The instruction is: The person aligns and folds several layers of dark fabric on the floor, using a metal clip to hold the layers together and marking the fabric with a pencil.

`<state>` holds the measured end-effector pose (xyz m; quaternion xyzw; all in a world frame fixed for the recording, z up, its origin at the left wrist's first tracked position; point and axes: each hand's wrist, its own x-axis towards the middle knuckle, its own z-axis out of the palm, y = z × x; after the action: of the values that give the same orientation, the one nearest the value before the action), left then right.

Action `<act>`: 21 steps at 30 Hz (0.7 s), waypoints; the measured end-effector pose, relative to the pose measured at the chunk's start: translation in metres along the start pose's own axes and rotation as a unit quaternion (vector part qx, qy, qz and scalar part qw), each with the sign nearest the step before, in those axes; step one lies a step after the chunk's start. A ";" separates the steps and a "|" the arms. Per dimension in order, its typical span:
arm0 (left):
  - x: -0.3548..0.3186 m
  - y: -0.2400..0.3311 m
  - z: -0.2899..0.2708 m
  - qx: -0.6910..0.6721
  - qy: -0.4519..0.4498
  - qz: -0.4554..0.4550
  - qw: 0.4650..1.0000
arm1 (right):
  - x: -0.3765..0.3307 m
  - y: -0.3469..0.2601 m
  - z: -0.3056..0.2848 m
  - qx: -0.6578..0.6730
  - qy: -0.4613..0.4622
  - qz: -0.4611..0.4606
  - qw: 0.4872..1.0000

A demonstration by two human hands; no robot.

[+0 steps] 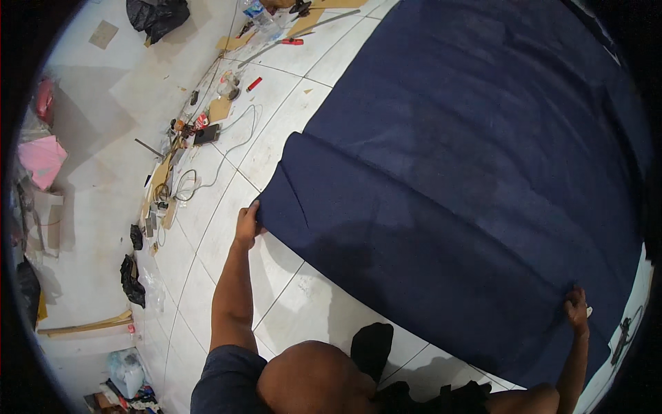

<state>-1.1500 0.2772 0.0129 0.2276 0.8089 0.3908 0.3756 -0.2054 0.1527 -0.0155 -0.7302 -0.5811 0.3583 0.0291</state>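
A large sheet of dark blue fabric (427,228) lies spread over the floor, with a long crease running slantwise across its nearer part. My left hand (249,224) is closed on the sheet's near left corner, thumb on top. Toward the right side, my right hand (576,308) is closed in a fist against the fabric. A small pale bit shows beside its fingers; what the fist holds is mostly hidden.
White floor tiles (296,297) border the fabric. Along the left wall lie a cable (231,160), a black box-like thing (206,134), cardboard scraps (219,109) and black plastic (132,281). A red lighter-like piece (254,84) is nearer the fabric. My knee (317,379) is at the bottom.
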 end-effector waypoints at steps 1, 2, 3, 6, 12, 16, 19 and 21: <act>-0.001 0.000 0.014 -0.005 -0.009 0.001 1.000 | -0.008 0.001 -0.008 -0.004 0.008 0.005 1.000; -0.005 -0.002 0.028 0.022 -0.003 0.007 1.000 | -0.016 0.005 -0.015 -0.096 0.005 0.051 0.994; -0.009 -0.002 0.034 0.052 0.004 0.014 0.999 | -0.026 0.011 -0.016 -0.183 0.000 0.099 0.978; 0.011 -0.035 0.035 0.033 0.137 0.088 0.986 | -0.037 0.040 0.007 -0.222 0.148 -0.025 0.964; 0.033 -0.050 0.046 0.126 0.264 0.108 0.950 | -0.047 0.038 0.008 -0.228 0.059 0.073 0.969; 0.045 -0.045 0.048 0.058 0.297 0.153 0.941 | -0.078 -0.035 0.011 -0.312 0.107 0.029 0.944; 0.055 -0.048 -0.002 -0.129 0.288 0.124 0.941 | -0.079 -0.059 0.045 -0.075 0.263 -0.007 0.962; -0.045 -0.025 0.106 -0.157 0.034 -0.029 0.987 | -0.144 -0.087 0.057 -0.100 0.316 0.042 0.943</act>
<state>-1.0408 0.2814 -0.0319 0.1294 0.7561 0.5092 0.3902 -0.3189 0.0338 0.0526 -0.8288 -0.5434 0.0502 0.1234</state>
